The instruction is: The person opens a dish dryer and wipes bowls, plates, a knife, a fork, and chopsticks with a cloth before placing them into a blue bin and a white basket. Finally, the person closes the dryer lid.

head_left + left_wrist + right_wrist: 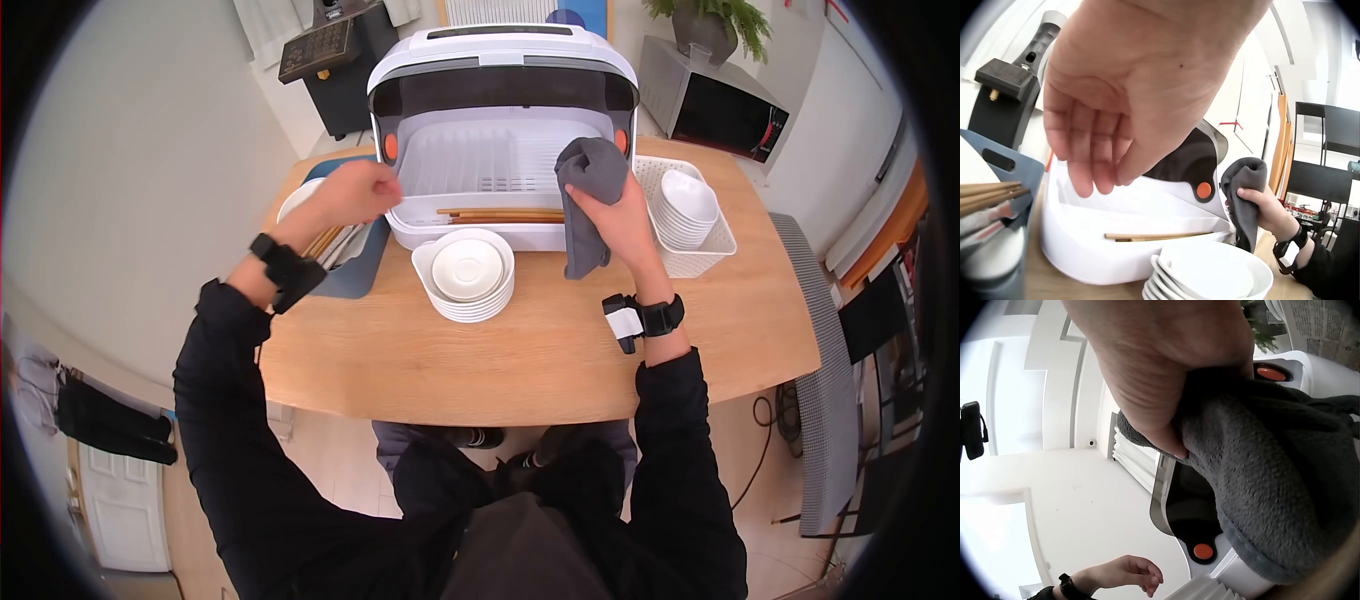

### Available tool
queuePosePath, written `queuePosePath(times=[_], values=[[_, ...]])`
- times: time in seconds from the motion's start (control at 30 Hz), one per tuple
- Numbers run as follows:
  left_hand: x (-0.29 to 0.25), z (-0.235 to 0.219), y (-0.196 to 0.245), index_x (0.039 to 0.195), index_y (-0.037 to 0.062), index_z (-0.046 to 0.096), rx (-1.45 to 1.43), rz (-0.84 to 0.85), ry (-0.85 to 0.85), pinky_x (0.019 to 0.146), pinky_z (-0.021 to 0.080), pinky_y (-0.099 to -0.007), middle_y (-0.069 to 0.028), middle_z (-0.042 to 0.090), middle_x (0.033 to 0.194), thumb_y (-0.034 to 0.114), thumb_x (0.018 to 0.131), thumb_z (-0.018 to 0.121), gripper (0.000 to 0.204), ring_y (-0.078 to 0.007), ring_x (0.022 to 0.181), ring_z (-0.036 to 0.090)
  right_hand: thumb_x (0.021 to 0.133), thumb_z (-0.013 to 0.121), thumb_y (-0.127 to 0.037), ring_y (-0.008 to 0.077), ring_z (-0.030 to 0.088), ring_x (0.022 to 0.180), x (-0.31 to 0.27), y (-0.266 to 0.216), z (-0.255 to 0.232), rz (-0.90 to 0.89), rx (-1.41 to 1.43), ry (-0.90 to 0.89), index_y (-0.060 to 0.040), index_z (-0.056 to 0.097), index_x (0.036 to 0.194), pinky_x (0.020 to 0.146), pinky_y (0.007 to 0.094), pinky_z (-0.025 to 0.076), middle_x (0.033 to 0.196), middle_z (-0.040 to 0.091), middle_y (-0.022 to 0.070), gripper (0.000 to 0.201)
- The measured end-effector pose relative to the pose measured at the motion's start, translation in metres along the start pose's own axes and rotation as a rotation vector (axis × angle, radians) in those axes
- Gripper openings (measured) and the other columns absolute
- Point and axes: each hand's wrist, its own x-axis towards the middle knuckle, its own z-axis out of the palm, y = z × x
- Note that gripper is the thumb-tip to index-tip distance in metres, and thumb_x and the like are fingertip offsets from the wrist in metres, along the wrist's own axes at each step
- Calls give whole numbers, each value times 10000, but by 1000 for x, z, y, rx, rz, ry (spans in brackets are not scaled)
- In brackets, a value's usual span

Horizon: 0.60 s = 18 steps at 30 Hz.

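My right hand [626,228] grips a bunched grey cloth [584,232], thumb pressed on its near side, at the right front of a white dish box [480,236]. Part of the cloth hangs down. Over the box's left front corner, my left hand [352,192] holds nothing; its fingers [1083,147] bend loosely in the left wrist view. Wooden chopsticks [500,213] lie along the front ledge of the box. The tinted lid [500,88] is raised, showing a ribbed rack [460,160] inside. Several stacked white bowls [468,265] stand before the box.
At the left, a blue-grey bin [365,265] contains more chopsticks, packets and a white dish. A white basket [705,262] with stacked small bowls [688,205] stands at the right. Behind it sits a microwave [722,115] with a plant pot on top. The wooden table [540,360] has a curved front edge.
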Motion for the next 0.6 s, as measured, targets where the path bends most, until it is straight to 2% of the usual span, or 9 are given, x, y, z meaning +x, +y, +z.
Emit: queuePosePath(times=[0.07,0.17,0.27,0.4,0.5,0.6], values=[[14,21,21,898,63,719,10,92,166,692,525,-328,-108,708,831,166,844,666,127,-251,796,683,790,780,-147,251,603,1155,1,2,0,-3,1,9,13,539,1285,1001,347,451,1220,640,150,573],[52,51,22,967,72,724,142,296,175,693,531,-335,-75,722,880,147,837,677,157,-222,773,686,791,778,-153,258,604,1156,2,12,-1,-44,-6,41,13,539,1285,1000,348,451,1220,640,156,573],[70,65,45,975,86,734,257,272,-28,758,530,-346,-76,726,915,167,815,686,186,-251,880,682,793,777,-155,258,605,1159,2,8,-3,-76,26,84,18,534,1288,1000,348,451,1222,642,164,578],[83,84,56,996,94,736,305,227,-88,793,529,-365,-76,726,935,203,806,691,223,-261,903,678,785,790,-181,287,599,1155,1,0,-4,-112,-2,132,33,515,1307,990,364,454,1219,622,182,627],[85,91,59,1009,95,735,328,199,-120,801,528,-378,-91,724,956,211,804,697,238,-278,931,674,781,801,-226,325,584,1137,3,3,-7,-190,-282,191,41,503,1323,975,387,455,1205,583,199,674],[88,95,57,1015,93,733,372,203,-164,806,527,-389,-107,721,977,213,808,695,242,-291,951,671,781,802,-264,349,568,1121,3,5,-7,-132,-316,209,43,494,1336,963,403,454,1191,548,208,705]])
